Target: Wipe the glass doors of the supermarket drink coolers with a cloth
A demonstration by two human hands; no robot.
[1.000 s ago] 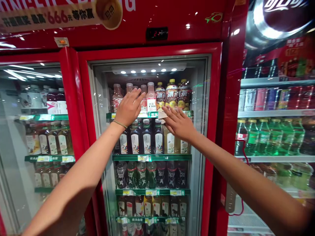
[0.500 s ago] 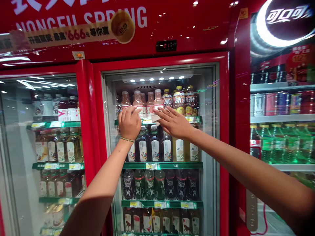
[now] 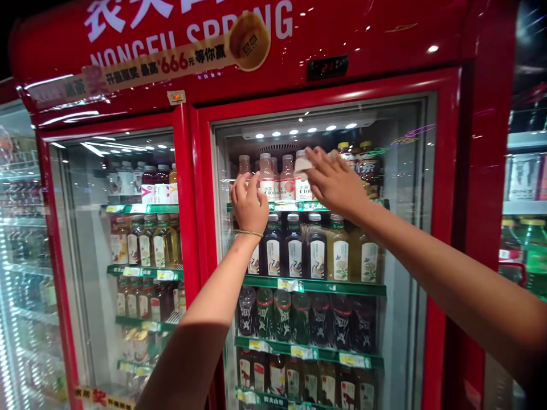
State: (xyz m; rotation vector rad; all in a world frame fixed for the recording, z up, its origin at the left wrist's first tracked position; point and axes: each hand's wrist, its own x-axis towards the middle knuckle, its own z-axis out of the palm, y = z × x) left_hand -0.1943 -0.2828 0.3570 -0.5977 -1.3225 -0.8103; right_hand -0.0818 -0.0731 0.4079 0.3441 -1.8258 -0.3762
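Observation:
My right hand is spread over the glass door of a red drinks fridge. Under its fingertips is a small white cloth or tissue, pressed to the pane; its far side is hidden. My left hand, with a thin band on the wrist, is up at the same door, fingers apart and slightly bent, nothing in them. Whether it touches the glass I cannot tell. Behind the pane, pink-tinted bottles with white labels stand on the top shelf.
The red door frame surrounds the pane. Lower shelves hold dark bottles and several more rows. A second glass door lies to the left, with another lit fridge beyond. Green bottles stand in a cooler at right.
My view has turned left, so the fridge sits farther right. My right hand has moved up and right across the glass with the white cloth; my left hand stays near the pink bottles.

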